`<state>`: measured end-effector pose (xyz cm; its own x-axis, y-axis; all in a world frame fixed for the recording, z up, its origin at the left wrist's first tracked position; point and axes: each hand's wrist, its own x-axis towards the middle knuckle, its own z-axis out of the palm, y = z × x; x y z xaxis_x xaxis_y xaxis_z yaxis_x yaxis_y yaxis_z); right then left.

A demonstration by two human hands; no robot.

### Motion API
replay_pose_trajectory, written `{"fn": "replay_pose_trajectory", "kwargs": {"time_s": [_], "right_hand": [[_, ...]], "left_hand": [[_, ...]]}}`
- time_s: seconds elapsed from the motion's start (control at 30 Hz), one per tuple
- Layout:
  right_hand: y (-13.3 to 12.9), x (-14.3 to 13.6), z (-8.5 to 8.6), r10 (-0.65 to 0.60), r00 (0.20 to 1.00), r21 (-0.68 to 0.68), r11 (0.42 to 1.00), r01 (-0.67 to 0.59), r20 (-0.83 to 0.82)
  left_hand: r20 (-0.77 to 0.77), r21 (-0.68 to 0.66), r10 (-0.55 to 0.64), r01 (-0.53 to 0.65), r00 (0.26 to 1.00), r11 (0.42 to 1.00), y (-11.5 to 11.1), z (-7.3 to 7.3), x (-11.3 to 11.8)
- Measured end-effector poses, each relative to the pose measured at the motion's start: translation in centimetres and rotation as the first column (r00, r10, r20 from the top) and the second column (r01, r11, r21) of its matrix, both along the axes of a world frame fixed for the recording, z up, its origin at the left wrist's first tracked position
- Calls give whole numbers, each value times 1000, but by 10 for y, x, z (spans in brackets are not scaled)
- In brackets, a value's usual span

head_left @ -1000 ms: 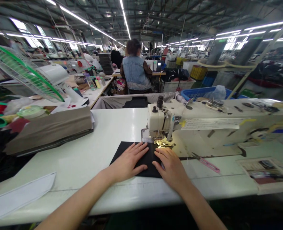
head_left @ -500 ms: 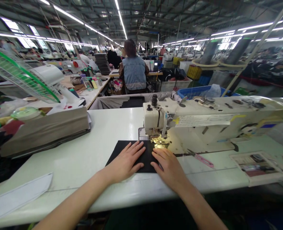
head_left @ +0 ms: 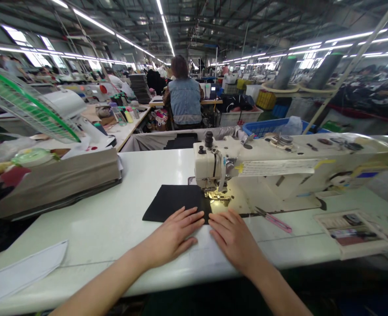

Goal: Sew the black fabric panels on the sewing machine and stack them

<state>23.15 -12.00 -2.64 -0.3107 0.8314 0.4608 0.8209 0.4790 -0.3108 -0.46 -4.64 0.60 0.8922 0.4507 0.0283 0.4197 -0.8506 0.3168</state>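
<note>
Head cam: black fabric [head_left: 174,202] lies right by the sewing machine [head_left: 210,169], left hand [head_left: 178,232] flat on its near edge, right hand [head_left: 233,235] probably touching its corner, both with fingers loosely spread.

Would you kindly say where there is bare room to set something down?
Bare tabletop lies between taupe fabric stack and black fabric, also between left hand and white strip. Crowded: the sewing machine's front, with black fabric, right hand, pink snips.

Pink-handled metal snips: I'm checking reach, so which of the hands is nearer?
Right. The right hand lies left of the snips; the left hand lies farther left, partly over the flat black fabric.
</note>
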Motion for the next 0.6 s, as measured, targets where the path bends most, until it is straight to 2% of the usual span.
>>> {"fn": "replay_pose_trajectory", "kwargs": {"time_s": [0.13,0.33,0.47,0.6], "right_hand": [[24,0,2,-27,1000,29,999,26,15],[47,-3,7,-147,985,-1,989,148,92],[51,-4,7,-164,982,-10,986,166,93],[45,-3,6,-157,986,-11,987,158,59]], "left_hand": [[40,-4,13,-13,999,1000,23,-2,4],[51,-1,45,-45,998,999,51,-1,11],[47,31,62,-63,997,998,65,-3,15],[76,47,78,-82,994,996,70,-6,16]]}}
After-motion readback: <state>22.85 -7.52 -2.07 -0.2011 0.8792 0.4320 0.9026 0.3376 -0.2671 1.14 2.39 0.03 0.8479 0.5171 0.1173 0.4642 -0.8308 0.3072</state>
